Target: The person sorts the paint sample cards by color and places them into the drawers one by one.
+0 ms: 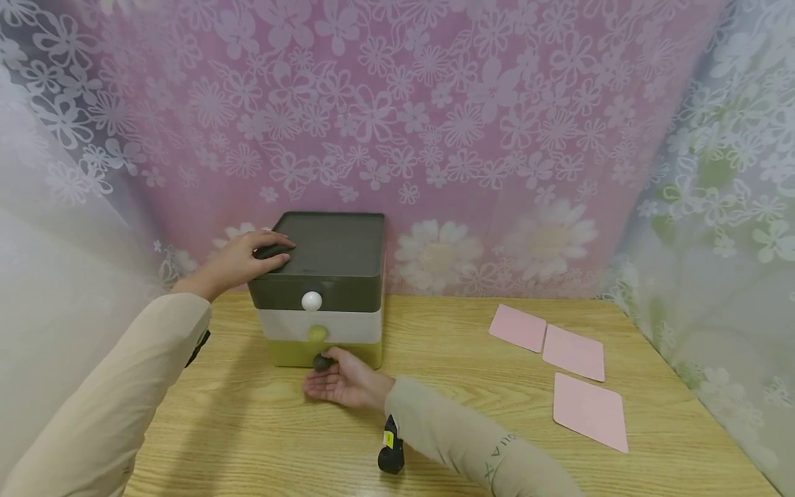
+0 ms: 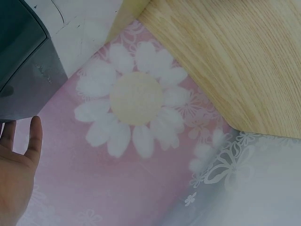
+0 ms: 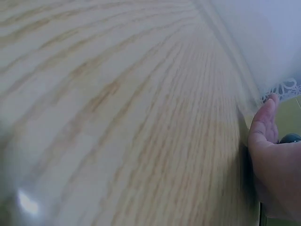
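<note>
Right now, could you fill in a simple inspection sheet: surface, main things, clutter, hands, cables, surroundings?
Surface: table, wood-grained.
Main things: box in three tiers, dark, white and yellow-green, with a knob on each; no tier visibly pulled out.
Clutter: three pink cards, lying flat on the right.
Hands: left hand rests on the box's top left edge; right hand has its thumb at the bottom knob, grip unclear.
Cables: nothing seen.
Surroundings: flowered sheets behind and at both sides.
</note>
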Available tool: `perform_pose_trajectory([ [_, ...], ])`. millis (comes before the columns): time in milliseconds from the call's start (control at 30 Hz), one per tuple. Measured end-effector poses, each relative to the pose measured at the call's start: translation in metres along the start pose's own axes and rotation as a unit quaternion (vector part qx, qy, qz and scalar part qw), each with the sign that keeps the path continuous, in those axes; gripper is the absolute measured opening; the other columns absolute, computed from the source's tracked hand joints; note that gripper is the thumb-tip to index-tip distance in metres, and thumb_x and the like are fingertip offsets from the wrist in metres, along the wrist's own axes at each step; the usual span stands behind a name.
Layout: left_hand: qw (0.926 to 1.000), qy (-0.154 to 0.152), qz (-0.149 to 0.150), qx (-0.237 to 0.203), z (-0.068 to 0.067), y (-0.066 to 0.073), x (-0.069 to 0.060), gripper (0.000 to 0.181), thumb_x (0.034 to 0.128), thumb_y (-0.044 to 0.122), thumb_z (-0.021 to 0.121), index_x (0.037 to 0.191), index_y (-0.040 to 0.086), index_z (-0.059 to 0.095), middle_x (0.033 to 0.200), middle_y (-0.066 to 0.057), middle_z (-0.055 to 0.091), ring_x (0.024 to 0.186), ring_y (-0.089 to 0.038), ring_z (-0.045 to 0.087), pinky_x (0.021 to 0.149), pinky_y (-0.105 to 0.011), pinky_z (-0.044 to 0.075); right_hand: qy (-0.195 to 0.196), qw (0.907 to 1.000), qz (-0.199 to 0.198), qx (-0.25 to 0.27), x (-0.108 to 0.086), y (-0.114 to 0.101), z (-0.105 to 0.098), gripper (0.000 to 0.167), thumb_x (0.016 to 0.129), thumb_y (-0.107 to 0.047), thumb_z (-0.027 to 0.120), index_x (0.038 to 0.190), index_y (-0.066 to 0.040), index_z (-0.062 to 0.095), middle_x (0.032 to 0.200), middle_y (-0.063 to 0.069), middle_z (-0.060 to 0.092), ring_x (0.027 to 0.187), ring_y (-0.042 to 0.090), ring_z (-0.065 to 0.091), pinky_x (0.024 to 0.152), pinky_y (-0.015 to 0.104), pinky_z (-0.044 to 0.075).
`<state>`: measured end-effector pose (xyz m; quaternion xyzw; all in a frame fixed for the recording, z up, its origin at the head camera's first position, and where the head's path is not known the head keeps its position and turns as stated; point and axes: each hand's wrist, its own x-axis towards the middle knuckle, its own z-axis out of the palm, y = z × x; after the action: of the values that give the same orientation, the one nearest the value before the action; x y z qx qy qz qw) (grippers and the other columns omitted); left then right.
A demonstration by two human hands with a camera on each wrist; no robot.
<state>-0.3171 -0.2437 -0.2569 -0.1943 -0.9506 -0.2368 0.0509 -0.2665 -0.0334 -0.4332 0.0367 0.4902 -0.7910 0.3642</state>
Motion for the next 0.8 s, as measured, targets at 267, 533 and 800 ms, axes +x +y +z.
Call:
perform_pose_trajectory([
  [267, 1.0000, 0.002, 0.004, 0.002, 0.001, 0.000, 0.001, 0.044, 0.0911, 0.041, 0.052, 0.127, 0.016, 0.054, 0.141, -0.013, 0.039, 0.137, -0.036, 0.022, 0.107, -0.059, 0.019, -0.028, 0.9984, 0.014, -0.047, -0.023, 0.015, 0.004, 0.051, 0.093, -0.028, 0.041, 0.110, 0.018, 0.054, 0.082, 0.014, 0.065, 0.096, 0.031, 0.064, 0.096, 0.041, 0.045],
  [533, 0.9999, 0.004, 0.013, 0.006, 0.000, -0.001, 0.002, 0.043, 0.0911, 0.039, 0.053, 0.126, 0.015, 0.055, 0.140, -0.014, 0.041, 0.136, -0.036, 0.023, 0.108, -0.057, 0.019, -0.056, 0.9952, 0.021, -0.078, -0.051, 0.032, 0.012, 0.053, 0.094, -0.030, 0.040, 0.109, 0.019, 0.054, 0.079, 0.012, 0.065, 0.097, 0.033, 0.064, 0.092, 0.042, 0.048],
  [800, 0.9999, 0.000, 0.011, 0.004, -0.001, -0.001, 0.001, 0.043, 0.0912, 0.040, 0.052, 0.126, 0.015, 0.055, 0.140, -0.014, 0.040, 0.137, -0.038, 0.020, 0.108, -0.058, 0.017, -0.069, 0.9943, 0.046, -0.067, -0.065, 0.037, 0.013, 0.051, 0.093, -0.031, 0.042, 0.107, 0.017, 0.056, 0.079, 0.012, 0.065, 0.100, 0.035, 0.062, 0.095, 0.043, 0.045],
])
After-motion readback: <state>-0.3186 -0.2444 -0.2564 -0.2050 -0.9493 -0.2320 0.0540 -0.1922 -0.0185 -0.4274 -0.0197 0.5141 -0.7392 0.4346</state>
